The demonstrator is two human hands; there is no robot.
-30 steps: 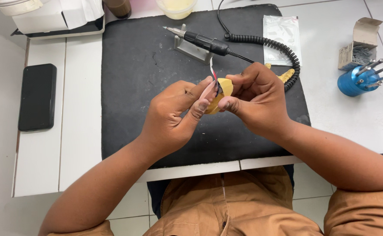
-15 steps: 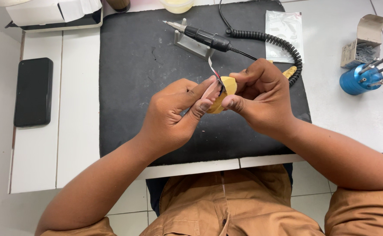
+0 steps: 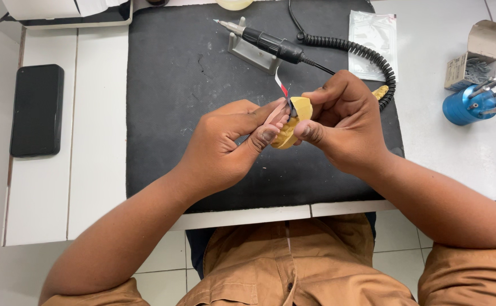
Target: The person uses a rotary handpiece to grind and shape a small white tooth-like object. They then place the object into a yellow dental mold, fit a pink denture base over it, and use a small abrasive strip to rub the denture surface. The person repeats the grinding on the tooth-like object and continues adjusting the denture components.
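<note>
White bench, black mat. At centre frame, the left hand and right hand both pinch a yellow dental cast with a thin strip; steady, close fingertip support seems wise.

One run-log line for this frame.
left hand: pinches thin strip | right hand: holds yellow cast | under: black mat | handpiece: on stand

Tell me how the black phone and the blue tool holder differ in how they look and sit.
The black phone lies flat at the left of the white table; the blue tool holder is at the right. The phone is a thin rectangle with a bare face, while the holder is a round block with metal shafts sticking out. Both rest on the table, away from either hand.
</note>
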